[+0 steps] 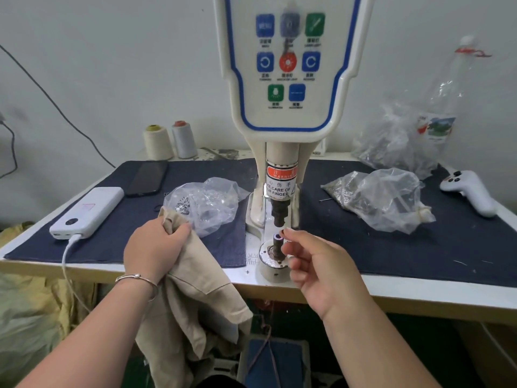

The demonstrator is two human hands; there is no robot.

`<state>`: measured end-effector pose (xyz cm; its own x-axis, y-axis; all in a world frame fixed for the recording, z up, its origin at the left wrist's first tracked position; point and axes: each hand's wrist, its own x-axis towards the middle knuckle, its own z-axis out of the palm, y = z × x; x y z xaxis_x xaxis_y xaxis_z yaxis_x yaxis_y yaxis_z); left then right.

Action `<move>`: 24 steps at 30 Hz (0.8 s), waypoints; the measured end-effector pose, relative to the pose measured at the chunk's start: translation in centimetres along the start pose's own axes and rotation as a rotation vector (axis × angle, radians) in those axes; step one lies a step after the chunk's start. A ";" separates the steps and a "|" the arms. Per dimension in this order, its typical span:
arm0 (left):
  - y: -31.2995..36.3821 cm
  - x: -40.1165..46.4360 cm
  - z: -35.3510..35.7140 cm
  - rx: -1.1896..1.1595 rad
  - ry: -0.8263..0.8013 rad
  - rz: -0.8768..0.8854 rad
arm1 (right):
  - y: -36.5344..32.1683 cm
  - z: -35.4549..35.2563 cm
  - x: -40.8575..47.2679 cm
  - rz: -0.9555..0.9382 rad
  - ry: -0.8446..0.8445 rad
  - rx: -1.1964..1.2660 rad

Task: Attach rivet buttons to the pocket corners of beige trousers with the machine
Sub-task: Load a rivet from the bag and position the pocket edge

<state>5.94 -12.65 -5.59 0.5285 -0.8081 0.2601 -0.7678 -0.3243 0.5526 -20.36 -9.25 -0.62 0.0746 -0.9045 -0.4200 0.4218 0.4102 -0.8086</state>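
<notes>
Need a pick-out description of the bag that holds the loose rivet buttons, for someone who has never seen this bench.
Start at the tall cream riveting machine at mid-table. On the dark blue mat just left of its column lies a crumpled clear plastic bag, right behind the left hand gripping the beige trousers. Unlike the clear bags to the right, small round silvery buttons show through its left side.

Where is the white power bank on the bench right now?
In the head view, the white power bank lies at the table's left front edge, on the dark blue mat, beside the black phone.
</notes>
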 end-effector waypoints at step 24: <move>-0.3 0.2 0.3 -0.012 0.033 0.011 | -0.5 0.7 0.4 0.241 -0.144 0.312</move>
<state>6.20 -12.88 -5.99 0.5321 -0.7947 0.2921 -0.7693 -0.3097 0.5587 -19.94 -9.88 -0.07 0.3210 -0.8030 -0.5022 0.6287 0.5772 -0.5210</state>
